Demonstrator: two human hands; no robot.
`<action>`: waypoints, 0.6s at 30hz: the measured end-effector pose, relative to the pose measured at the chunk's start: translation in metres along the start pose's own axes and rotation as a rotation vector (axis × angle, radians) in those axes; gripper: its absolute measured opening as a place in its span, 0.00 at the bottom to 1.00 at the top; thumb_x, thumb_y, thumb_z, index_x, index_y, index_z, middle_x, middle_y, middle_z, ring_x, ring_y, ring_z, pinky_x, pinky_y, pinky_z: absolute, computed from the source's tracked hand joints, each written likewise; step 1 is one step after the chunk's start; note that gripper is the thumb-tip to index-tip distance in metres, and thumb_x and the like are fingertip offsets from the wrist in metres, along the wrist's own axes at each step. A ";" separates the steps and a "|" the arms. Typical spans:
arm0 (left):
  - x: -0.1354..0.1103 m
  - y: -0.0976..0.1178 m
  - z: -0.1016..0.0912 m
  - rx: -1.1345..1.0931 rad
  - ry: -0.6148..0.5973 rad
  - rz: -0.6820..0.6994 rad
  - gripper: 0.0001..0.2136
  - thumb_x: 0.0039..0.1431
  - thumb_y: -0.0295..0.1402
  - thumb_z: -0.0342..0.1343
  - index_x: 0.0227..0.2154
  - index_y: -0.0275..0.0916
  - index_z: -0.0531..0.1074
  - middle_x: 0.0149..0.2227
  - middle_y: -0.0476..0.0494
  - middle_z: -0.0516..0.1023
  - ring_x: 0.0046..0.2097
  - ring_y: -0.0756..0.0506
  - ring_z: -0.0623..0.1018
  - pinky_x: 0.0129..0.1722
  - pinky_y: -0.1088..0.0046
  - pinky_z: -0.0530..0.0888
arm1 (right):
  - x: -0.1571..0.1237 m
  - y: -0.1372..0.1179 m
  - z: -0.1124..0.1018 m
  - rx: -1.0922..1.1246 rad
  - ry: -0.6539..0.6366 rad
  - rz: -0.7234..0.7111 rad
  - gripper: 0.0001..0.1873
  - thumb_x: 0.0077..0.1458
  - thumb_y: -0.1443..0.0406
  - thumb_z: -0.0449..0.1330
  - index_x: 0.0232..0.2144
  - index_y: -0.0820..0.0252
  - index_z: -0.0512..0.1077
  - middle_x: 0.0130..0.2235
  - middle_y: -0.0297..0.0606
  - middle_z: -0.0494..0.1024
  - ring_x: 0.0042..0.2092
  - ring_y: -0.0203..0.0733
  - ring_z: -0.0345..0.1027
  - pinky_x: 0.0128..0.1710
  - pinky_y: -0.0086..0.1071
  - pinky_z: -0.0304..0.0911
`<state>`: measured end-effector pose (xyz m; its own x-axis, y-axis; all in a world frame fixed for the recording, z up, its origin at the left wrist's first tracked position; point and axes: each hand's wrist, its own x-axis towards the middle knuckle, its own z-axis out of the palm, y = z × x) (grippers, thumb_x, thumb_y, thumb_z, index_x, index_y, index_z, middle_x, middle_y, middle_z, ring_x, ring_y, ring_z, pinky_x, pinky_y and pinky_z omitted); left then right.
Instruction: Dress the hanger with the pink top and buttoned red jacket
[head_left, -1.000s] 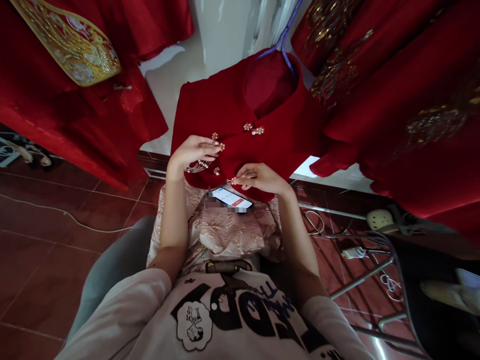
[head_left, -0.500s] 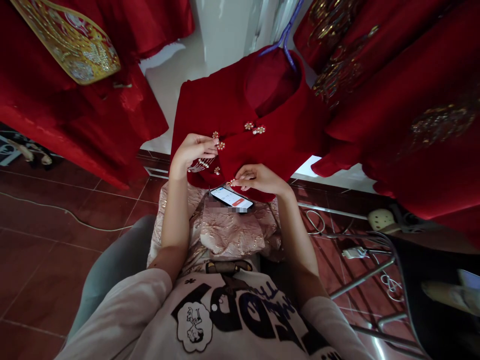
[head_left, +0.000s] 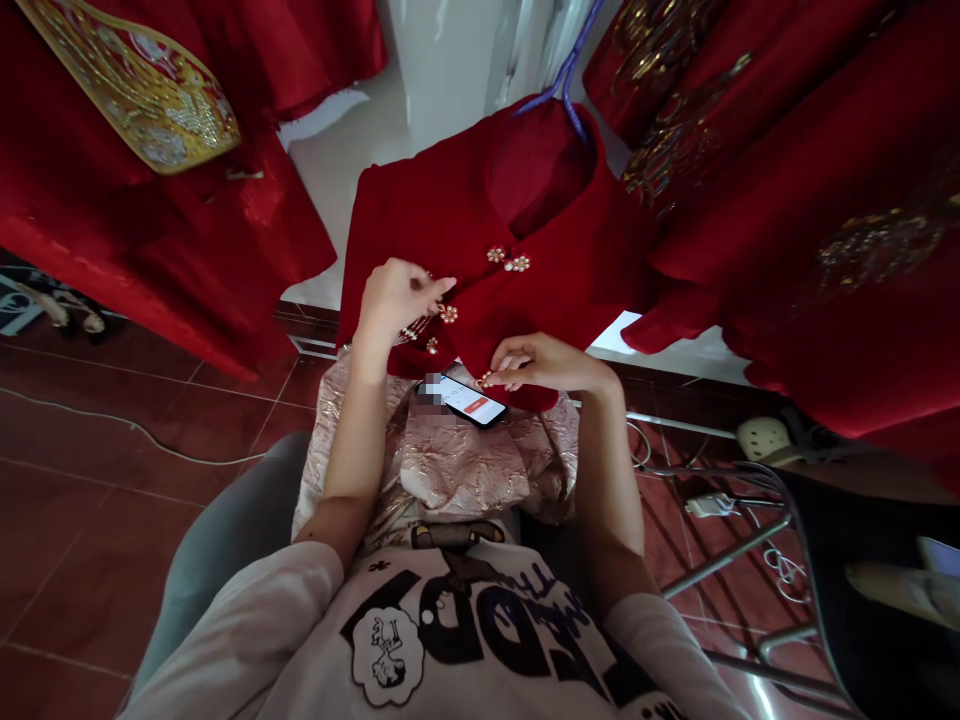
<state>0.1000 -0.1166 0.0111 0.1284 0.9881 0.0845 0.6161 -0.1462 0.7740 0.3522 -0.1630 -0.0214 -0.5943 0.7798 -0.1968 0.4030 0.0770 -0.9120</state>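
Note:
A red jacket (head_left: 540,290) with pearl buttons hangs on a purple hanger (head_left: 564,85) in front of me. My left hand (head_left: 397,295) is raised against the jacket's front flap, its fingers pinched together beside a pearl button (head_left: 448,314). My right hand (head_left: 544,362) pinches the jacket's lower hem at another pearl button (head_left: 486,379). A phone (head_left: 465,398) with a lit screen lies on pink-gold fabric (head_left: 450,470) in my lap, just under my right hand.
Red embroidered garments hang at the left (head_left: 150,170) and the right (head_left: 810,220). A white wall stands behind the jacket. A metal rack (head_left: 750,540) and white cables (head_left: 705,505) lie on the red tiled floor at the right. A cable (head_left: 127,425) runs along the floor at the left.
My left hand has lifted a little and shifted right along the flap. My right hand has moved right and slightly down along the hem, uncovering more of the phone.

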 end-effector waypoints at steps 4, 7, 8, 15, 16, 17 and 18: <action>0.011 0.031 0.013 0.294 0.072 0.482 0.05 0.71 0.33 0.64 0.45 0.40 0.82 0.51 0.39 0.81 0.57 0.36 0.78 0.56 0.60 0.77 | -0.012 -0.007 -0.009 -0.015 0.004 0.050 0.24 0.46 0.47 0.76 0.33 0.59 0.76 0.31 0.35 0.81 0.33 0.37 0.75 0.37 0.34 0.70; 0.031 0.040 0.025 0.479 0.056 0.661 0.12 0.69 0.35 0.66 0.53 0.41 0.80 0.57 0.33 0.75 0.62 0.30 0.73 0.51 0.57 0.79 | -0.019 -0.009 -0.013 -0.023 -0.002 0.091 0.26 0.43 0.46 0.77 0.33 0.59 0.77 0.31 0.35 0.81 0.34 0.39 0.75 0.39 0.35 0.69; 0.038 0.041 0.028 0.521 0.054 0.699 0.14 0.68 0.36 0.66 0.54 0.40 0.80 0.58 0.32 0.74 0.63 0.29 0.72 0.50 0.56 0.79 | -0.021 -0.009 -0.015 -0.031 -0.006 0.097 0.25 0.44 0.46 0.76 0.33 0.58 0.77 0.31 0.35 0.81 0.35 0.39 0.75 0.39 0.36 0.69; 0.068 0.048 0.031 0.644 0.029 0.904 0.10 0.73 0.34 0.58 0.48 0.37 0.83 0.55 0.30 0.77 0.63 0.28 0.72 0.63 0.44 0.70 | -0.031 -0.006 -0.022 -0.040 0.021 0.064 0.24 0.47 0.46 0.74 0.32 0.56 0.76 0.32 0.34 0.80 0.36 0.39 0.74 0.40 0.36 0.68; 0.071 0.049 0.030 0.644 0.022 0.930 0.10 0.73 0.34 0.58 0.48 0.38 0.83 0.53 0.31 0.78 0.63 0.28 0.73 0.65 0.42 0.68 | -0.031 -0.006 -0.022 -0.041 0.031 0.057 0.23 0.47 0.46 0.74 0.32 0.56 0.76 0.32 0.34 0.80 0.36 0.39 0.74 0.40 0.36 0.68; 0.073 0.050 0.029 0.639 0.012 0.952 0.10 0.73 0.34 0.58 0.48 0.38 0.83 0.52 0.32 0.79 0.63 0.29 0.73 0.67 0.41 0.66 | -0.031 -0.006 -0.022 -0.044 0.043 0.052 0.23 0.47 0.45 0.74 0.33 0.56 0.76 0.32 0.34 0.81 0.36 0.39 0.74 0.41 0.37 0.68; 0.075 0.051 0.028 0.629 -0.003 0.970 0.10 0.73 0.34 0.58 0.47 0.39 0.83 0.50 0.34 0.80 0.62 0.30 0.74 0.68 0.40 0.65 | -0.031 -0.006 -0.022 -0.049 0.053 0.050 0.24 0.47 0.45 0.74 0.33 0.56 0.76 0.33 0.35 0.81 0.37 0.39 0.74 0.41 0.37 0.68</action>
<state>0.1625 -0.0513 0.0395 0.7604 0.4478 0.4704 0.5359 -0.8418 -0.0647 0.3835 -0.1736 -0.0017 -0.5359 0.8149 -0.2208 0.4652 0.0668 -0.8827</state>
